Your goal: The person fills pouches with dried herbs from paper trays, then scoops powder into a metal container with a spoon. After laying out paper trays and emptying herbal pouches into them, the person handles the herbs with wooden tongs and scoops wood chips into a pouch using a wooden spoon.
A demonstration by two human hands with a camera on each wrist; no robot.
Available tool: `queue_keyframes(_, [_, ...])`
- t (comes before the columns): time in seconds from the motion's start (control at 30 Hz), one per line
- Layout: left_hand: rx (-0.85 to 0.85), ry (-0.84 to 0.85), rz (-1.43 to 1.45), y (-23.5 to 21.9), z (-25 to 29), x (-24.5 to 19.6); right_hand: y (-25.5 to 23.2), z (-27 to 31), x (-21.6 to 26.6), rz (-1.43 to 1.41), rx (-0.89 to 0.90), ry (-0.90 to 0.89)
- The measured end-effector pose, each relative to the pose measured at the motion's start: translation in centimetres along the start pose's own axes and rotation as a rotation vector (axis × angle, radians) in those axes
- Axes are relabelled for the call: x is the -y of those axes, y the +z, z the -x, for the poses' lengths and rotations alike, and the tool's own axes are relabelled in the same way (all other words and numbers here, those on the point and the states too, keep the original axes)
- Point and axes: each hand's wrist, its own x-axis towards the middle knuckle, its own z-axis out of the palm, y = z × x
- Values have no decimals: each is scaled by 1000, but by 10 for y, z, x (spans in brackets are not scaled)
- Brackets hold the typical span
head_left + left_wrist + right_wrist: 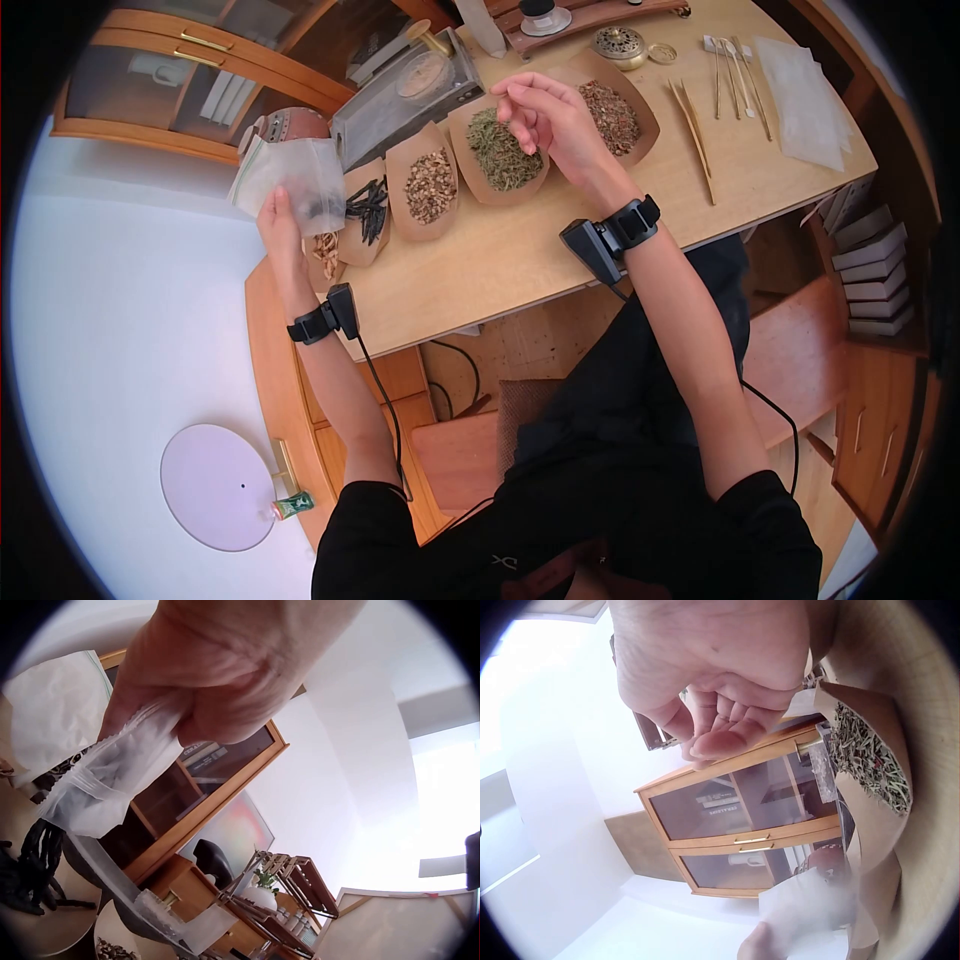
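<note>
My left hand (280, 225) holds a translucent white pouch (295, 175) upright off the table's left end, thumb and fingers pinching its lower part (105, 780). My right hand (535, 110) hovers over the kraft paper tray of green herbs (500, 155). Its fingers are curled and bunched against the thumb (712, 727), as on a small pinch of the herbs. Beside that tray lie trays of light brown chips (430, 185), dark twigs (368, 208) and mixed brown herbs (610, 115). A smaller tray (325, 250) is partly hidden behind my left wrist.
A clear-lidded box (410, 95) stands behind the trays. A brass burner (618, 42), thin metal tools (735, 75), bamboo sticks (692, 125) and white sheets (805, 95) lie at the table's right. A glass-fronted cabinet (190, 70) stands to the left.
</note>
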Motion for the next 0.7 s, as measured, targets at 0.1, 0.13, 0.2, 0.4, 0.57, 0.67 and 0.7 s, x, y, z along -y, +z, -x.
queue_keyframes(0.1, [-6, -5, 52, 0, 0, -1, -1, 0, -1, 0, 4, 0])
queue_keyframes(0.13, [-6, -5, 52, 0, 0, -2, -1, -1, -1, -1, 11, -5])
queue_keyframes(0.2, [-63, -4, -10, -1, 2, -5, -2, 0, -1, 0, 14, -4])
queue_keyframes(0.4, [-46, -13, -40, -5, 8, -4, -1, 0, -1, 2, 14, -1])
queue_keyframes(0.57, [29, -34, -25, -10, 4, 6, -1, 0, -1, 6, 16, -1])
queue_keyframes(0.67, [6, -30, -3, -7, 2, 0, 0, 0, -1, 7, 16, -2])
queue_keyframes(0.7, [-11, -35, 7, -6, 0, -3, -1, 0, -1, 7, 15, -2])
